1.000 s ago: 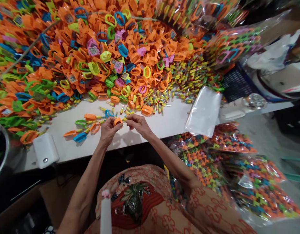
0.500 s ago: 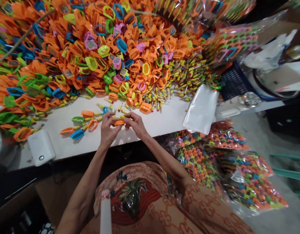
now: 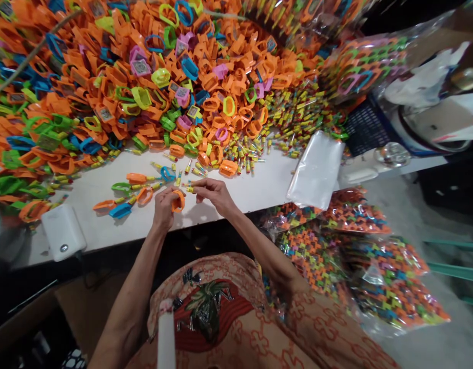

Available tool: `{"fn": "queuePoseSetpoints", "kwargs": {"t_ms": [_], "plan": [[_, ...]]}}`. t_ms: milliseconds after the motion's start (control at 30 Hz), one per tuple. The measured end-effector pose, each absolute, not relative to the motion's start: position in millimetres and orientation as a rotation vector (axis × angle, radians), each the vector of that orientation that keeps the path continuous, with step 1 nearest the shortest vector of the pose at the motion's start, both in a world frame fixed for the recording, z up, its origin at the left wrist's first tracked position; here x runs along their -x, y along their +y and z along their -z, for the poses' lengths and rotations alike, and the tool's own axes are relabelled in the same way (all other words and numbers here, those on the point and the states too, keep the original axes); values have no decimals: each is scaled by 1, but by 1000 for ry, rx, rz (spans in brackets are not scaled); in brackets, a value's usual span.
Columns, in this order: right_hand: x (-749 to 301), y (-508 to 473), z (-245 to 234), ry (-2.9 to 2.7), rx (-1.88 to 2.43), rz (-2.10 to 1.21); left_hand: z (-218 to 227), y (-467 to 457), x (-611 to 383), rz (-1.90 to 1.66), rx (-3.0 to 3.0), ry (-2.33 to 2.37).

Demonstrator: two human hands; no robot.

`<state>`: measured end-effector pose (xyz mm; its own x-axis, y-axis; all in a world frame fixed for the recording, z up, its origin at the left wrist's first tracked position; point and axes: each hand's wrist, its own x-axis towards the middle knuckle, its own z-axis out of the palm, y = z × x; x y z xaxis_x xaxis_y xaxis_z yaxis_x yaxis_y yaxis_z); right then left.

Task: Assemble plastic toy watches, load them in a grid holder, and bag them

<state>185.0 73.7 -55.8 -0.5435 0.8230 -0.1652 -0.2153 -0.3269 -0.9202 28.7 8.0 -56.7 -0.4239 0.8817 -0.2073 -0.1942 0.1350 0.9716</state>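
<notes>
My left hand [image 3: 164, 209] is closed round an orange toy watch [image 3: 178, 201], its loop facing right. Pinched in the fingertips of my right hand [image 3: 218, 197] is a small yellow-wrapped tube [image 3: 190, 188], a short gap away from the watch. Just beyond both hands, several similar tubes [image 3: 200, 170] lie loose on the white table [image 3: 255, 192]. Left of my left hand is a small group of toy watches with tubes at their ends, among them a blue watch [image 3: 120, 210] and a green watch [image 3: 121, 187].
A big heap of toy watches [image 3: 152, 92] covers the table's back, with a pile of tubes [image 3: 298, 113] to its right. Clear plastic bags [image 3: 316, 171] lie at the right, a white power bank [image 3: 63, 233] at the left. Filled bags [image 3: 394, 287] sit below the table.
My hands have drawn apart. The orange watch has turned and moved slightly left and down in my left hand, while the yellow tube shows separately in my right fingertips.
</notes>
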Motion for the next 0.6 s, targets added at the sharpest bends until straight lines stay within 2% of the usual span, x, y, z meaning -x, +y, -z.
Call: {"fn": "queuePoseSetpoints", "kwargs": {"t_ms": [267,600], "plan": [[-190,84,46,-1419,693,-2040,44,1,-25,-1197,-916,1482],[-194,88,42,-1509,601,-2092,49,-1,-14,-990,-1019,1444]]}}
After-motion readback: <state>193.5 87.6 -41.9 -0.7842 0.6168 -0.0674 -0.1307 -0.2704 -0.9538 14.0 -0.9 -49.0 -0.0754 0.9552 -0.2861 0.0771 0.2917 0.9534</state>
